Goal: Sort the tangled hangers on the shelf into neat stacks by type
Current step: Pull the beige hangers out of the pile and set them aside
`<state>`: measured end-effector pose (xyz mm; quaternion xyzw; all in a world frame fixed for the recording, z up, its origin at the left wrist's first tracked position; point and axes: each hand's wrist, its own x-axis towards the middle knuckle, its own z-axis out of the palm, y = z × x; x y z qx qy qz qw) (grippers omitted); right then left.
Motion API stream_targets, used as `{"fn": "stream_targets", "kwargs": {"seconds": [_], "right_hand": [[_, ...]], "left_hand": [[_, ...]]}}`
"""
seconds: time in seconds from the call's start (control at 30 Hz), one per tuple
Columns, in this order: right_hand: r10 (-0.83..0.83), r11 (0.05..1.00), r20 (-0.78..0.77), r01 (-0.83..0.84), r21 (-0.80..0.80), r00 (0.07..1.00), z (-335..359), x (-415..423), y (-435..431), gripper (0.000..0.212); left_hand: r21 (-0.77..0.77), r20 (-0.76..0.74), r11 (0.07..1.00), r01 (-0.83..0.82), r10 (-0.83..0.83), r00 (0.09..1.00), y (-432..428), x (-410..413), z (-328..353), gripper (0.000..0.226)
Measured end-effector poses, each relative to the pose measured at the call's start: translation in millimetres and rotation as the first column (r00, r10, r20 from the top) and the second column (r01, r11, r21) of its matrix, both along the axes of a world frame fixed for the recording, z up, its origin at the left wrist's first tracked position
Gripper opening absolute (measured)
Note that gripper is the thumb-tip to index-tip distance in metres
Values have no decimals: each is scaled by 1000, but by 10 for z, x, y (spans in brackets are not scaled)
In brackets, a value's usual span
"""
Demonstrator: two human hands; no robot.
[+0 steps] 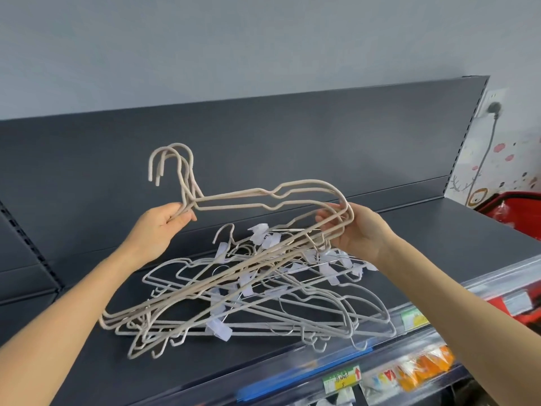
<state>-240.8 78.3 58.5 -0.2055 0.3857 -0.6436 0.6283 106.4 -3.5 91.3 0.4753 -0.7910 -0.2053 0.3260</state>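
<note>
Mid-sort here: I'm lifting a bunch of beige hangers (231, 194) out of the pile (263, 288) on the shelf (409, 230). My left hand (164, 227) pinches the necks under the hooks, and my right hand (354, 230) curls round the far shoulder, both arms reaching up and forward. The low ends sit in the tangle at near left, so next I reckon it's wiggle free, then stack.

Only a red arrow (357, 373) reads on the blurred shelf-edge label (341, 379).
</note>
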Motion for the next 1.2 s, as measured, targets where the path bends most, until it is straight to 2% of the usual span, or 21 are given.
{"fn": "stream_targets", "kwargs": {"seconds": [0.17, 0.3, 0.57, 0.63, 0.77, 0.93, 1.0, 1.07, 1.2], "right_hand": [[68, 997, -59, -70, -27, 996, 61, -13, -5, 27], [5, 1000, -6, -5, 5, 1000, 66, 1, -9, 23], [80, 997, -109, -80, 8, 991, 3, -50, 87, 23], [126, 992, -160, -122, 32, 979, 0, -70, 130, 24], [204, 970, -269, -159, 182, 941, -133, -7, 236, 23], [268, 942, -246, -200, 271, 932, -481, 106, 325, 23], [309, 933, -306, -226, 279, 900, -554, 118, 324, 29], [377, 915, -412, -265, 303, 830, -560, 119, 322, 32], [491, 871, -578, -358, 336, 652, -443, 86, 323, 27]], "left_hand": [[95, -35, 995, 29, -26, 999, -56, 15, 34, 23], [198, -18, 980, 36, -33, 999, -13, 2, 38, 25], [200, -14, 977, 69, -67, 998, 53, 146, 13, 22], [172, 27, 982, 76, -82, 996, 61, 178, 14, 22], [144, 152, 987, 72, -94, 984, 65, 216, -12, 23], [178, 252, 983, 51, -95, 963, 25, 252, -169, 23], [204, 265, 978, 40, -95, 960, 27, 257, -250, 26], [222, 282, 975, 24, -88, 955, 33, 264, -324, 25], [235, 357, 971, -39, -49, 933, 25, 277, -465, 6]]}}
